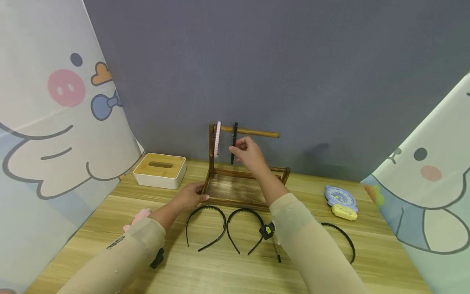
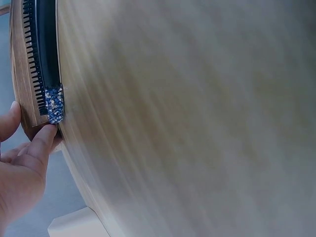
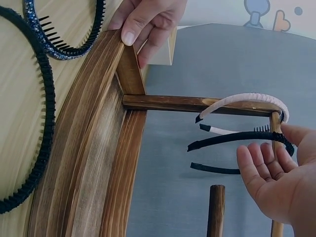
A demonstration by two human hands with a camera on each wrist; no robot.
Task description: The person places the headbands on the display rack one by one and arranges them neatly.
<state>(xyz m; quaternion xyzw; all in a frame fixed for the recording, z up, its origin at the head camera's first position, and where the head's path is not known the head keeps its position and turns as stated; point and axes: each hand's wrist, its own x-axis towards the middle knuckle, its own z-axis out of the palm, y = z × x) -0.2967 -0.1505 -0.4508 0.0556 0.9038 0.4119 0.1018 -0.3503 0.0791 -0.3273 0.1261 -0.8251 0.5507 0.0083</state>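
Note:
A dark wooden stand (image 1: pixel 229 187) has a post at its left and a horizontal rod (image 1: pixel 257 132) across the top. My left hand (image 1: pixel 189 196) grips the left corner of its base, thumb on the edge. A pink headband (image 1: pixel 217 141) hangs on the rod near the post. To its right, a black headband (image 1: pixel 233 151) hangs over the rod, and my right hand (image 1: pixel 251 154) pinches it between thumb and index finger. In the right wrist view this black headband (image 3: pixel 232 138) has teeth inside, and the right hand's other fingers curl loosely.
In front of the stand lie a headband with glittery ends (image 1: pixel 211 207) and a black headband (image 1: pixel 244 210). Another headband (image 1: pixel 346 237) lies right, partly behind my arm. A tissue box (image 1: pixel 159 181) stands left. A blue clock-like thing (image 1: pixel 339 196) lies right; a pink object (image 1: pixel 141 215) sits left.

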